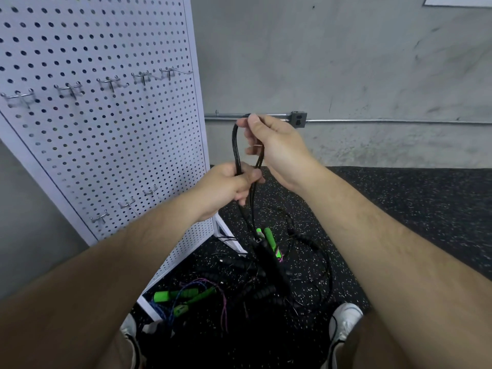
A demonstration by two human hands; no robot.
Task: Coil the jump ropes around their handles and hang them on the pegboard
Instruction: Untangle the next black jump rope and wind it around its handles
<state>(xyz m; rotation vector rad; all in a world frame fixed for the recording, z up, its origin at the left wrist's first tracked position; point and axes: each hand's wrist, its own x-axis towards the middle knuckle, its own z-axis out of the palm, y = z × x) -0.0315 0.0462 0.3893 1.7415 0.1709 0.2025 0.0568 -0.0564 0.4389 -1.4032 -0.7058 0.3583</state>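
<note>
A black jump rope (236,145) is folded into a narrow loop between my hands. My right hand (274,145) pinches the top of the loop near chest height. Lower down, my left hand (229,186) grips the bundled strands. From there the strands hang down to the rope's black handles (269,262), which dangle above the floor. The white pegboard (106,134) stands to the left, with a row of metal hooks (111,82) across its middle and a few more hooks (127,203) lower down. Nothing hangs on any hook.
More ropes lie tangled on the speckled black floor mat (399,209): green handles (271,242) behind the dangling rope, green handles with blue and purple cords (183,296) near my left shoe (130,331), and black beaded ropes (266,291). A conduit with an outlet box (298,119) runs along the concrete wall.
</note>
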